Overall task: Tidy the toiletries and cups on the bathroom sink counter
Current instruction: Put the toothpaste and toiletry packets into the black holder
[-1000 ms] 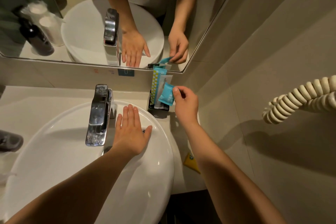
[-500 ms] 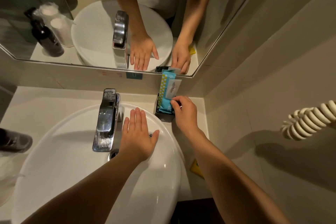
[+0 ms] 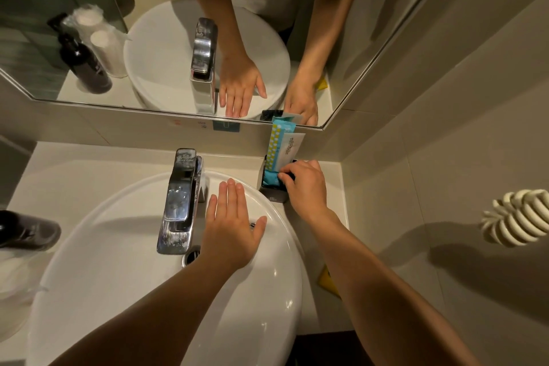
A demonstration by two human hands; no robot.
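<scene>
A small black holder stands on the counter at the sink's back right corner. In it stand a dotted green-and-blue packet, a white packet and a blue sachet. My right hand pinches the blue sachet, pressed down inside the holder. My left hand lies flat and open on the white sink's rim, right of the chrome tap. A dark pump bottle and wrapped cups sit at the left edge.
A yellow packet lies on the counter under my right forearm. The mirror above reflects the sink, bottle and cups. A coiled cream cord hangs on the right wall. The tiled wall corner stands close behind the holder.
My right hand has carried the blue sachet from above the holder down into it and pushed it low beside the other packets. My left hand has stayed on the sink rim.
</scene>
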